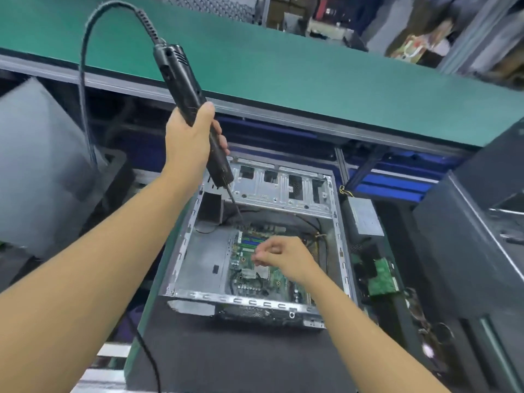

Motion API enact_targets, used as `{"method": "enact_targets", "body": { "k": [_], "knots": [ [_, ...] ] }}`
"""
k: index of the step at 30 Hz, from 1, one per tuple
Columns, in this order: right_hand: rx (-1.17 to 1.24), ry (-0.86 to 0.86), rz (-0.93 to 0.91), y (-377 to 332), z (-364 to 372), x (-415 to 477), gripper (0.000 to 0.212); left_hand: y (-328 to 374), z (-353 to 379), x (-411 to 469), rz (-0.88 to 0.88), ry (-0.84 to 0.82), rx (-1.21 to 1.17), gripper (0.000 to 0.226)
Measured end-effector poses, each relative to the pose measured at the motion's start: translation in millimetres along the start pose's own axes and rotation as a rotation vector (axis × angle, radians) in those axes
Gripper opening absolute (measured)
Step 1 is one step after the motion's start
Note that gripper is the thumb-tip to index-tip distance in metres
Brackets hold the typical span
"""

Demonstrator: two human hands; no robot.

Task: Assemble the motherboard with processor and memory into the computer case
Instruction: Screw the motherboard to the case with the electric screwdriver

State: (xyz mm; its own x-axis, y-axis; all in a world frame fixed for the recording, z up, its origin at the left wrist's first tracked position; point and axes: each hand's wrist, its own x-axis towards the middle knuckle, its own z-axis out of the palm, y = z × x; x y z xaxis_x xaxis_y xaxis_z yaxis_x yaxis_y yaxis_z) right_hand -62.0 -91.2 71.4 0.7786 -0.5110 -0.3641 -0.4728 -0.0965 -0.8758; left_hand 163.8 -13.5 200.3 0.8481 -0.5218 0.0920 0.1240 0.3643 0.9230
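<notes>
My left hand (195, 131) grips driver (175, 72), bit angled onto board (242, 259) lying in case (255, 303), likely to fasten it. Right hand (283, 255) curls above board; can't tell if it pinches anything.

Single view: head-worn wide-angle camera, facing forward and down. Both bare forearms enter from bottom edge, so lens sits close above work. Left hand (192, 134) upper centre-left, electric screwdriver (181, 78) in it rising toward lens. Right hand (285, 258) lower, mid-frame. Open computer case (207, 256) seen from above, under and around right fingers (259, 260). Green shelf (283, 66) crosses frame well beyond left fingers (219, 129). Straight edges bow near frame borders.
</notes>
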Motion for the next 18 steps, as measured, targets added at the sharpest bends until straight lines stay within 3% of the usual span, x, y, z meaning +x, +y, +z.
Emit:
{"method": "enact_targets", "body": {
  "k": [4, 12, 18],
  "knots": [
    [0.090, 0.110, 0.037, 4, 13, -1, 0.018, -17, -3, 4, -0.072, -0.007, -0.021, 0.016],
    [0.214, 0.091, 0.073, 13, 18, 9, 0.017, -40, -3, 11, -0.087, -0.012, 0.011, 0.018],
    [0.030, 0.083, 0.092, 20, 8, 17, 0.019, -38, -9, 13, -0.044, 0.020, 0.068, 0.021]
  ]
}}
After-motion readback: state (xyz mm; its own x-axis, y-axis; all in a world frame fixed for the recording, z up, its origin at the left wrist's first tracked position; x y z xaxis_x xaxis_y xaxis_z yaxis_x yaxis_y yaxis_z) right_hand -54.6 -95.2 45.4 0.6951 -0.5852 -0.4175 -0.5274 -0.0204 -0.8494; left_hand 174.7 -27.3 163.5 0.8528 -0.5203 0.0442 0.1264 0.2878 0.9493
